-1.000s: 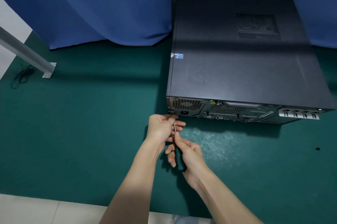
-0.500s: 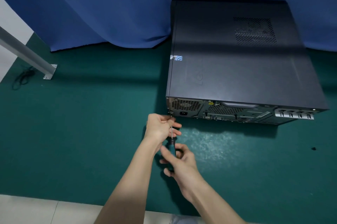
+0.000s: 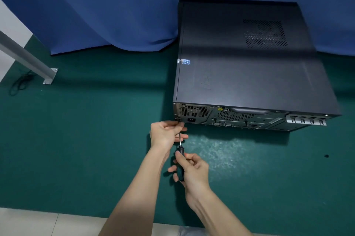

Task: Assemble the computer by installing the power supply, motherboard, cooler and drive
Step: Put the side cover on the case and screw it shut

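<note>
The computer case (image 3: pixel 249 67) lies on its side at the far right of the green-covered desk (image 3: pixel 86 139), its closed side panel facing up and its rear panel (image 3: pixel 240 118) turned toward the person. The power supply grille (image 3: pixel 194 112) sits in the left end of that rear panel, so the supply looks to be in place already.

The right grip (image 3: pixel 192 170) is clenched around the black handle of the screwdriver (image 3: pixel 180 151). The left grip (image 3: pixel 166 135) pinches the thin shaft near its tip, just below the panel's lower left corner. The screw itself is too small to make out.

The step in hand seems to be driving a screw at that corner. To do it well, the shaft should stay square to the panel, with the left fingers steadying the tip until the thread bites. The right grip should press gently inward while turning, since a tilted tip could slip out and chew the screw head. Once the screw is seated, snug is enough; overtightening may strip the thin sheet metal
</note>
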Demonstrator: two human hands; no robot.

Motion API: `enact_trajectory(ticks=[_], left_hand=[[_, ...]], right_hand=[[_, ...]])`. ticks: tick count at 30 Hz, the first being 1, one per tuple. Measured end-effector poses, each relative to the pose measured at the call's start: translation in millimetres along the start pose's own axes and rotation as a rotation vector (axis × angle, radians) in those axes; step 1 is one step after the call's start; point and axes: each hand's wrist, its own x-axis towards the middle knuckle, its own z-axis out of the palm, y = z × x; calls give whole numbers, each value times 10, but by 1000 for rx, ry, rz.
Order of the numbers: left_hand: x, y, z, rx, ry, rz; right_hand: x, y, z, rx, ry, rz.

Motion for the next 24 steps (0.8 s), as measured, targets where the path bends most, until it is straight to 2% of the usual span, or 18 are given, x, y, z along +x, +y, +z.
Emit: enact_trajectory(ticks=[3, 7, 12, 14, 16, 18, 20, 24], left_hand=[[29, 28, 2, 25, 30, 26], [6, 22, 6, -17, 26, 16], [-64, 0, -102, -34, -248, -133], [-71, 14, -75, 4, -211, -102], [-80, 29, -21, 59, -164, -58], [-90, 37, -9, 60, -174, -53], [-92, 56, -93, 56, -262, -97], [-122, 86, -351, 14, -618, -258]], right_hand=[[5, 18, -5, -16, -33, 34], [48, 65, 29, -83, 79, -74], [0, -56, -28, 105, -84, 113], [-13, -70, -30, 5, -90, 101], [16, -28, -11, -150, -5, 7], [55, -2, -17, -189, 64, -51], [53, -39, -49, -31, 8, 20], [58, -140, -105, 188, -201, 252]])
